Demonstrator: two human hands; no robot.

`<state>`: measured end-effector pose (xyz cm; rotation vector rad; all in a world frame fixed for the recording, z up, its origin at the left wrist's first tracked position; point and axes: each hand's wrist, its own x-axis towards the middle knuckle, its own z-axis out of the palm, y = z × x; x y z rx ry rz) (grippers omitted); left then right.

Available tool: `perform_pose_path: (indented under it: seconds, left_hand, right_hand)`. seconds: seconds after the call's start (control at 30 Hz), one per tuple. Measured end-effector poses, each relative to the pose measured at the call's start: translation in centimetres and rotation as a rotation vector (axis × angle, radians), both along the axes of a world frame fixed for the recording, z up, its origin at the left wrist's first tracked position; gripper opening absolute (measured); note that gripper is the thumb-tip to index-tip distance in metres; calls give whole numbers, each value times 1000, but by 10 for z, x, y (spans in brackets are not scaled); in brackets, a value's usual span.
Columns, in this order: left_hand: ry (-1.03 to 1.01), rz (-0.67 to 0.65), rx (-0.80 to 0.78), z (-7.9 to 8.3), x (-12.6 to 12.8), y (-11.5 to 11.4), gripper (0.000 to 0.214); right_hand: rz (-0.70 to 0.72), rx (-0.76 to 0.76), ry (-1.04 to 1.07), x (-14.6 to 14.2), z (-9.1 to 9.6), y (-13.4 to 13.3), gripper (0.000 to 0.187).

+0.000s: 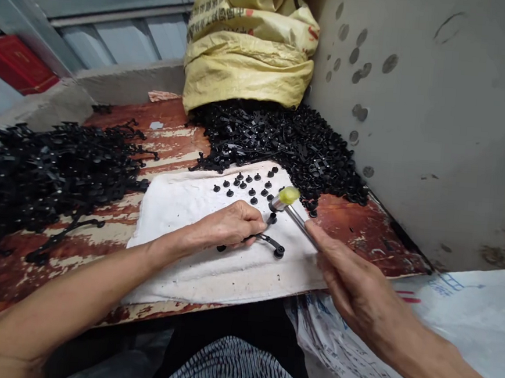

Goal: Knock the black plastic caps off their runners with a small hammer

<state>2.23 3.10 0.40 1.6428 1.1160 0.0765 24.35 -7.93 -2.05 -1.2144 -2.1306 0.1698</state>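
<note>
Hammer sits gripped in your closed right hand, poised close, while your curled left hand pins a black plastic piece steady on folded cloth.

The mallet has a shiny metal shaft and a matt yellow rubbery head; the black plastic runner looks smooth, the white cloth soft, the painted wooden tabletop rough and peeling.

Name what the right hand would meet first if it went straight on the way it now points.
Likely the small black studs on the white cloth, past the mallet head; depth is unclear.
</note>
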Motion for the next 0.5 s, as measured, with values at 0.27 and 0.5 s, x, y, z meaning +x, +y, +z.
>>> perform_pose_path:
  seconds: [0.27,0.5]
  left_hand:
    - [-23,8,-44,-3,1,1,32]
    - [-21,11,-38,-3,1,2,31]
  right_hand:
    - [-29,74,-40,-4,-5,-3,73]
    - [-97,31,103,0,-14,-4,72]
